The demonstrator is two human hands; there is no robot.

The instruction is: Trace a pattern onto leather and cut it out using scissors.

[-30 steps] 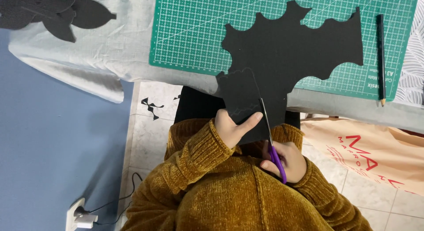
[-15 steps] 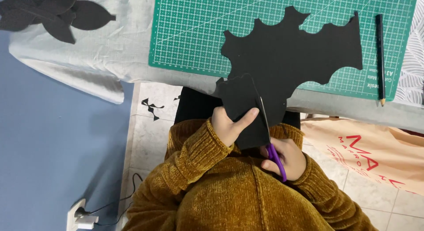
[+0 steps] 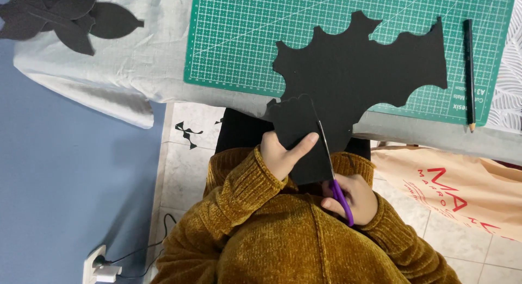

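My left hand (image 3: 280, 153) fingers pinch the black paper (image 3: 302, 140); my right hand (image 3: 350, 197) fingers grip purple scissors (image 3: 336, 180) cutting its edge.

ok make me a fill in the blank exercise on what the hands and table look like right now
1. The left hand grips a piece of ____ paper.
2. The right hand holds scissors with ____ handles.
3. The big bat-like cutout lies on a ____ cutting mat.
4. A dark ____ lies along the mat's right edge.

Missing words: black; purple; green; pencil
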